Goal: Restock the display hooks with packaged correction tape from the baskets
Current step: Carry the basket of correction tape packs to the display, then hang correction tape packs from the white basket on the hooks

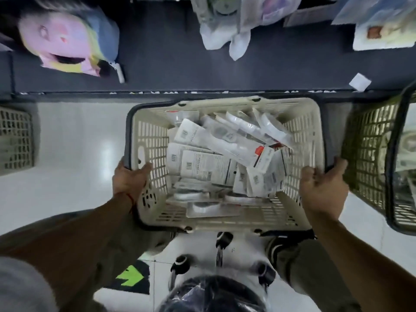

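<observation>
Packaged correction tape [216,158] lies heaped inside the basket [299,122], between both hands. Left hand [130,179] and right hand [324,190] each curl over a basket rim, equally near.

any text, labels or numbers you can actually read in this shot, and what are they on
No text here is readable.
White carded packets in the cream plastic basket: barcodes and printed lines, too blurred to read.
Red patch on one packet: no legible lettering.
Small white tag on the dark shelf: looks blank.
Green arrow floor sign: a symbol only, no words.
</observation>
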Motion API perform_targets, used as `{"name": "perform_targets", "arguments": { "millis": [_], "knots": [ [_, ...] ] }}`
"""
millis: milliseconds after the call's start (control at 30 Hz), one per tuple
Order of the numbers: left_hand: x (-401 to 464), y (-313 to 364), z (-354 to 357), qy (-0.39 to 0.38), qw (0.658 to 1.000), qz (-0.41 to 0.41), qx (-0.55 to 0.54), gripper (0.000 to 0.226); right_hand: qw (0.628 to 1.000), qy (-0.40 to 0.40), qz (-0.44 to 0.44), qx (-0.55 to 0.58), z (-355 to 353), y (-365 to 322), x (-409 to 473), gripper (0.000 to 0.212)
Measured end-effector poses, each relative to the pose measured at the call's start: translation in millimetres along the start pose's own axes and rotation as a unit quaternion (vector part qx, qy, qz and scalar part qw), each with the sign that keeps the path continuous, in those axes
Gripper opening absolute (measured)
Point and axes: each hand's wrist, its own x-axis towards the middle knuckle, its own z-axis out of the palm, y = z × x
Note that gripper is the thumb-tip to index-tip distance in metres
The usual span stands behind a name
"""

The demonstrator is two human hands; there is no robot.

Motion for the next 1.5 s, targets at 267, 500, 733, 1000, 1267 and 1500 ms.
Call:
{"name": "perform_targets", "arguments": {
  "millis": [267, 500, 733, 1000, 1267, 1500],
  "knots": [
    [14.7, -17.4, 8.0, 0.063, 0.994, 0.054, 0.076, 0.026, 0.999, 0.020, -0.030, -0.009, 4.8, 4.8, -2.9, 0.047],
    [18.5, -14.5, 9.4, 0.069, 0.990, 0.101, 0.068, 0.043, 0.993, 0.090, -0.070, -0.011, 16.1, 15.3, 1.9, 0.041],
    [-0.3, 5.2, 8.2, 0.055, 0.995, 0.071, 0.050, 0.092, 0.984, 0.018, -0.053, -0.167, -5.1, -9.8, 1.2, 0.075],
    [-78.6, 47.3, 27.1, 0.061, 0.929, 0.364, 0.038, 0.061, 0.947, -0.047, -0.278, -0.155, -39.6, -68.3, -4.0, 0.031],
    [-91.3, 35.9, 58.8, -0.031, 0.883, 0.461, 0.082, 0.045, 0.953, -0.038, -0.280, -0.110, 23.2, -58.1, -3.5, 0.020],
    [-95.0, 74.1, 73.5, -0.077, 0.860, 0.504, 0.024, 0.056, 0.937, 0.053, -0.333, 0.090, 11.2, -109.8, -6.4, 0.009]
  ]
}}
